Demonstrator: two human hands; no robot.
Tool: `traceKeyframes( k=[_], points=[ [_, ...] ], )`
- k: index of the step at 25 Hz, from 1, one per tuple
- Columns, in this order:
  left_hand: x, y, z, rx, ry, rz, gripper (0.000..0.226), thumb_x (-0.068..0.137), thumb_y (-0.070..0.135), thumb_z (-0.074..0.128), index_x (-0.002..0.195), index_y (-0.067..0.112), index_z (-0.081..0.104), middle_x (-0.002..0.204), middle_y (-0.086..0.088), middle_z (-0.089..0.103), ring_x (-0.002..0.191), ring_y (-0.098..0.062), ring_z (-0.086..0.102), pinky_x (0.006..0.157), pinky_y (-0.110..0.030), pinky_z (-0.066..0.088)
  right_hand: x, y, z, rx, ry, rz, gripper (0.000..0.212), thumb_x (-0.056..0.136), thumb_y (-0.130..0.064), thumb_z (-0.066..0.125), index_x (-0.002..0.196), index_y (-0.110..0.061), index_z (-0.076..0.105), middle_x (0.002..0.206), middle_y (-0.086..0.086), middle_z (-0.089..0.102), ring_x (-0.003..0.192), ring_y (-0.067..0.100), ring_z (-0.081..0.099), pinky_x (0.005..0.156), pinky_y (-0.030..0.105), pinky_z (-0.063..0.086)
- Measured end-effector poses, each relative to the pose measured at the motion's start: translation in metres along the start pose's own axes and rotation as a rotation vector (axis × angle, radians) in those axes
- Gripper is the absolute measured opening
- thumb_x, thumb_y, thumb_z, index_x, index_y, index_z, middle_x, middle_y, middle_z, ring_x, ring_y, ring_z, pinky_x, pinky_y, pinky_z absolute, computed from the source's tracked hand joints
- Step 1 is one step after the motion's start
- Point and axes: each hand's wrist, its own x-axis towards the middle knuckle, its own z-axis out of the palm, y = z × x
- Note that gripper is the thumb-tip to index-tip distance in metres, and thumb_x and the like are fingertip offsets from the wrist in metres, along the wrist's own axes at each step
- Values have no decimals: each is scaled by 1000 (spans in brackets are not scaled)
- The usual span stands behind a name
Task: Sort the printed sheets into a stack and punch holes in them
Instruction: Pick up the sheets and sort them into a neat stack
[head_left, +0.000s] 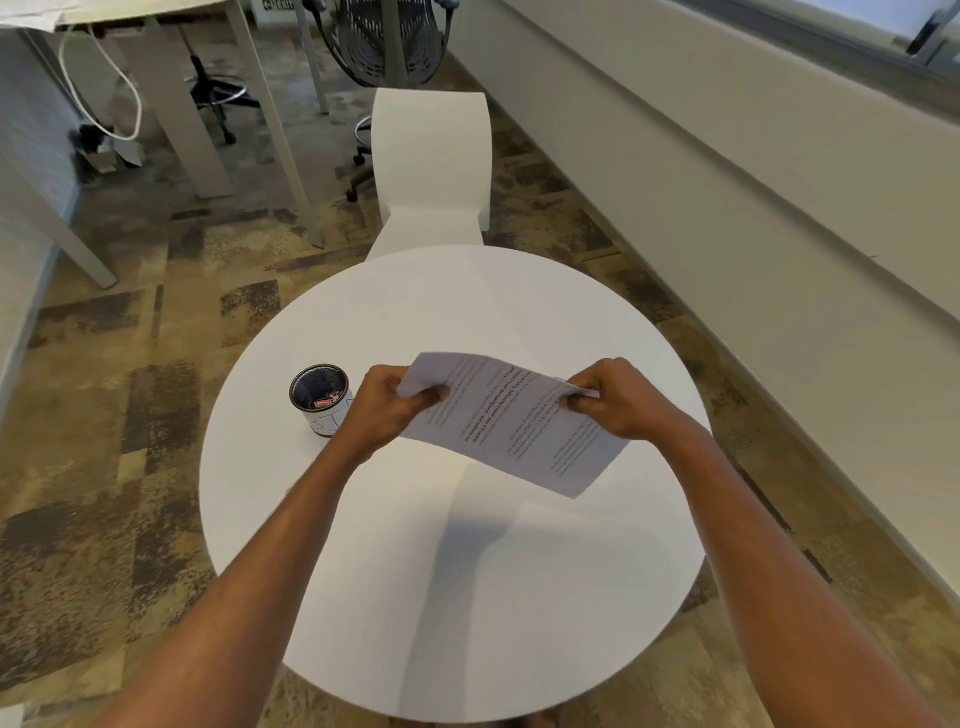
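Observation:
Both hands hold the printed sheets (511, 421) above the round white table (452, 571). The sheets show black text lines and hang tilted, their lower right corner dropping toward the table. My left hand (387, 410) pinches the left edge between thumb and fingers. My right hand (618, 400) pinches the right edge the same way. I cannot tell how many sheets are in the bundle. No hole punch shows in the head view.
A black mesh cup (321, 397) with a small red item inside stands on the table just left of my left hand. A white chair (431, 156) sits behind the table. Desks and an office chair (384, 41) stand further back; a wall runs along the right.

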Motion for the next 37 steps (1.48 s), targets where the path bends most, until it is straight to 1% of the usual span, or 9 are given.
traceKeyframes(
  k=[5, 9, 12, 14, 17, 25, 31, 34, 37],
  points=[
    [-12, -15, -5, -157, 84, -52, 9, 80, 15, 73, 76, 22, 77, 82, 8, 76, 77, -13, 65, 73, -35, 47, -9, 55, -8, 86, -91, 222, 28, 80, -22, 75, 107, -13, 74, 103, 6, 74, 84, 21, 70, 78, 35, 59],
    [-21, -27, -12, -229, 88, -80, 9, 76, 20, 74, 84, 19, 78, 91, 4, 77, 84, -17, 68, 80, -40, 52, -29, 63, 16, 500, -118, 206, 41, 82, -11, 73, 120, -22, 63, 113, 3, 69, 102, 20, 66, 87, 38, 57],
    [-23, -37, -13, -191, 62, -113, 15, 77, 20, 73, 92, 17, 76, 95, 3, 76, 89, -20, 69, 82, -39, 54, -29, 55, 41, 647, -81, 169, 41, 84, -7, 70, 116, -28, 57, 111, 1, 68, 103, 18, 66, 80, 37, 59],
    [-24, -47, -15, -104, 31, -135, 13, 82, 12, 71, 94, 17, 74, 90, 9, 76, 85, -14, 71, 78, -36, 55, -25, 60, 53, 630, -21, 168, 38, 85, -5, 68, 119, -19, 60, 113, 5, 69, 105, 22, 66, 79, 36, 59],
    [-22, -61, -15, 66, 33, -118, 16, 83, 9, 70, 93, 21, 73, 81, 19, 74, 77, -8, 67, 76, -31, 52, -23, 70, 59, 531, 73, 187, 34, 84, -5, 68, 118, -11, 64, 116, 9, 69, 108, 26, 64, 91, 45, 55],
    [-18, -64, -4, 155, 82, -90, 19, 82, 10, 71, 99, 17, 74, 73, 33, 69, 76, 1, 65, 69, -15, 50, -21, 82, 64, 461, 177, 212, 27, 85, -8, 69, 112, -4, 69, 109, 14, 71, 101, 29, 67, 89, 50, 54],
    [-18, -63, -6, 160, 67, -87, 32, 82, 9, 71, 81, 41, 70, 73, 32, 69, 71, 7, 65, 65, -11, 50, -16, 86, 68, 434, 174, 225, 27, 85, -12, 69, 111, -5, 70, 107, 14, 72, 98, 30, 68, 87, 53, 54],
    [-17, -69, -8, 150, 56, -97, 34, 81, 9, 72, 79, 44, 72, 77, 29, 71, 76, 1, 67, 70, -14, 52, -16, 84, 71, 435, 157, 238, 28, 85, -13, 69, 112, -7, 68, 109, 11, 71, 96, 27, 68, 88, 50, 55],
    [-21, -79, -9, 186, 36, -124, 24, 79, 11, 74, 85, 34, 72, 79, 30, 71, 78, 1, 65, 76, -20, 49, -22, 82, 82, 402, 132, 237, 31, 85, -12, 69, 116, -9, 67, 108, 2, 68, 95, 18, 63, 88, 36, 53]
  ],
)
